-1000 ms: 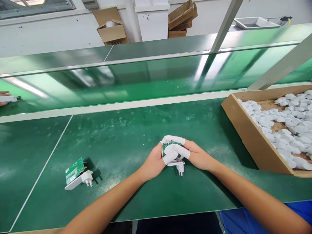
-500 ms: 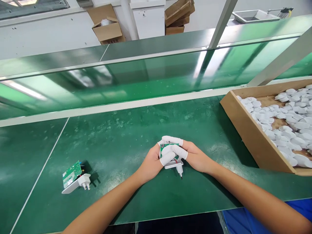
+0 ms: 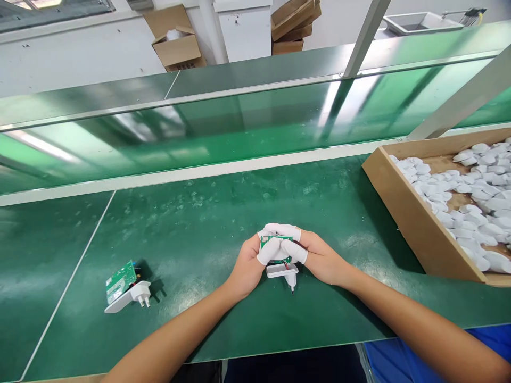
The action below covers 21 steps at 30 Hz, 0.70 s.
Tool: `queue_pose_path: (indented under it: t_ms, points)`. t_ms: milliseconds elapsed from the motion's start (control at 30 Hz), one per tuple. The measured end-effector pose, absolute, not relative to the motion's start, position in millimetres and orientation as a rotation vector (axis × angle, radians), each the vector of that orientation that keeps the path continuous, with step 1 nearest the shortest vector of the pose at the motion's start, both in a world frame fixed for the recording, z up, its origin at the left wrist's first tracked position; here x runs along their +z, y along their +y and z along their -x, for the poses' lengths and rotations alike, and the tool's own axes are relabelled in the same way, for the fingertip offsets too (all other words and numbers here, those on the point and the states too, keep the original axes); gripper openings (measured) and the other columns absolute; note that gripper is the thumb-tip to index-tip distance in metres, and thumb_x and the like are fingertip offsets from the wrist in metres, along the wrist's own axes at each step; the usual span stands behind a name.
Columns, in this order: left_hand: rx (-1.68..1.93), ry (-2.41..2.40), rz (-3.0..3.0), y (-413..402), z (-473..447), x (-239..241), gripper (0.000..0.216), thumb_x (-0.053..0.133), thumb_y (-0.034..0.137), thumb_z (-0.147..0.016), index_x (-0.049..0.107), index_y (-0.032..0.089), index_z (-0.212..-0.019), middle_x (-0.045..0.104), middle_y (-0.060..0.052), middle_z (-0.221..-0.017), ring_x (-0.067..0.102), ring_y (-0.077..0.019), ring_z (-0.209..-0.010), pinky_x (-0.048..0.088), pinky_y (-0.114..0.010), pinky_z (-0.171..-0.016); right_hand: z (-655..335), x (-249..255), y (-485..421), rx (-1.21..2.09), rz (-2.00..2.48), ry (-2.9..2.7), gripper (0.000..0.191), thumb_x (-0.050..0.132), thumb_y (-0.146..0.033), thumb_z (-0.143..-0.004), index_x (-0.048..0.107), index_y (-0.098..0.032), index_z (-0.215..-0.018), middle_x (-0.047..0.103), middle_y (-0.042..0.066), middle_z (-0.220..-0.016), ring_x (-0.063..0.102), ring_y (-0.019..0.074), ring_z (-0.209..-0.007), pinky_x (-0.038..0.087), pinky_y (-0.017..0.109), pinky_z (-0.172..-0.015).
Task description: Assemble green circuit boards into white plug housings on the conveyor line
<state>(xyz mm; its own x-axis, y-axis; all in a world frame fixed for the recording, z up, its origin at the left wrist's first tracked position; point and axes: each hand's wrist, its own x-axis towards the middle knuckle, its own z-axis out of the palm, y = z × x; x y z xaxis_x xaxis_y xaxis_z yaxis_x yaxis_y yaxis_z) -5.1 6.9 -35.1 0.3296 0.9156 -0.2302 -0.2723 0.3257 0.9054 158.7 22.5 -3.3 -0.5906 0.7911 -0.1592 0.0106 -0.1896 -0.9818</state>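
Under finger cots (image 3: 268,251), circuit board (image 3: 265,242), half hidden

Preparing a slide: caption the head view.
Left hand and right hand, in white finger cots, hold a green circuit board on a white plastic plug housing.

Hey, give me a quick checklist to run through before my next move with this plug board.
1. Both hands on the green circuit board: ok, left hand and right hand hold it together.
2. White finger cots: ok, worn on both hands.
3. Board seated in the white plug housing: cannot tell, the join is hidden.
4. Red wire: cannot tell, mostly hidden.
5. Second plug unit: ok, lying apart from the hands.
6. Cardboard tray: ok, not touching the hands.
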Motion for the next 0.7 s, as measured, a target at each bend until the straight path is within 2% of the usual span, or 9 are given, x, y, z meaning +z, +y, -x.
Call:
queue_pose_path:
  t_ms: [133,300,433,533,600,700]
  points:
    - [0.916,0.939,-0.815,6.7,3.4,-33.9,0.023,0.058,0.036,-0.082,0.065,0.019,-0.096,0.068,-0.002,-0.091,0.058,-0.014,-0.072,0.043,-0.024,-0.065,-157.3,-4.8,22.5,1.752,0.954,-1.582,0.04,0.046,-0.041,-0.089,0.051,-0.027,-0.125,0.06,0.004,-0.107,0.059,0.0119,-0.072,0.052,0.027,-0.066]
    - [0.888,0.87,-0.463,18.7,2.8,-19.9,0.04,0.048,0.051,-0.083,0.063,0.015,-0.096,0.068,-0.006,-0.082,0.063,-0.0204,-0.076,0.048,-0.032,-0.07,-154.2,-13.8,26.0,1.906,0.987,-1.181,0.053,0.054,-0.047,-0.083,0.045,-0.022,-0.129,0.062,0.005,-0.1,0.058,0.012,-0.07,0.052,0.031,-0.069]
    - [1.045,0.745,-0.202,39.1,9.4,-3.5,0.039,0.032,0.043,-0.091,0.06,0.016,-0.088,0.066,-0.008,-0.085,0.063,-0.0224,-0.084,0.049,-0.038,-0.076,-156.3,-15.6,35.0,1.909,0.869,-0.768,0.042,0.057,-0.044,-0.083,0.052,-0.019,-0.116,0.057,0.009,-0.113,0.06,0.0188,-0.094,0.049,0.04,-0.089]
    - [1.196,0.737,-0.167,66.4,15.8,8.2,0.043,0.025,0.042,-0.092,0.058,0.015,-0.082,0.065,-0.01,-0.087,0.061,-0.0246,-0.088,0.049,-0.043,-0.077,-161.0,-12.9,40.9,1.876,0.908,-0.711,0.035,0.056,-0.038,-0.084,0.053,-0.017,-0.112,0.054,0.01,-0.113,0.061,0.0203,-0.093,0.049,0.044,-0.091]
    - [1.347,0.811,-0.161,94.6,19.1,14.6,0.042,0.025,0.036,-0.092,0.055,0.013,-0.075,0.063,-0.01,-0.076,0.062,-0.0224,-0.077,0.049,-0.042,-0.073,-163.2,-11.2,42.1,1.863,0.925,-0.727,0.033,0.053,-0.036,-0.086,0.053,-0.016,-0.112,0.054,0.011,-0.112,0.062,0.0195,-0.089,0.05,0.045,-0.09]
    - [1.56,0.831,-0.172,147.6,22.6,21.6,0.04,0.03,0.04,-0.091,0.042,0.019,-0.06,0.047,0.003,-0.052,0.051,-0.0113,-0.052,0.049,-0.033,-0.069,-163.7,-9.8,39.8,1.855,0.932,-0.778,0.032,0.052,-0.035,-0.087,0.054,-0.016,-0.112,0.055,0.011,-0.11,0.063,0.0176,-0.085,0.05,0.043,-0.089]
